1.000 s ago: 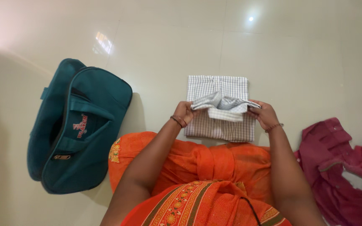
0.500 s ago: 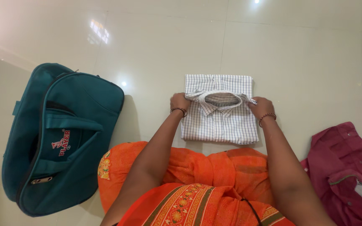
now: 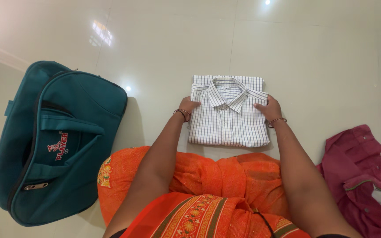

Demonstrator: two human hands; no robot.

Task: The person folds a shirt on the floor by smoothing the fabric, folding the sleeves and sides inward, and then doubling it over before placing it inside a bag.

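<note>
At nine o'clock on the pale tiled floor (image 3: 164, 39) lies a teal duffel bag (image 3: 58, 141), flat on its side with its handle strap across the top and a printed emblem showing. Just right of it, at six o'clock, the person's orange patterned garment (image 3: 208, 185) fills the bottom of the view. The left hand (image 3: 187, 107), a dark bangle at its wrist, rests open against the left edge of the folded checked shirt (image 3: 228, 119), fingers pressing rather than clenched. The shirt lies at the centre, a neat rectangle on the floor, collar up toward twelve o'clock and spread flat. The right hand (image 3: 267, 108), with a beaded band at the wrist, lies flat on the shirt's right edge near the collar, fingers loose on the cloth. At four o'clock, well apart from the shirt, a crumpled maroon garment (image 3: 362, 176) lies on the floor.
</note>
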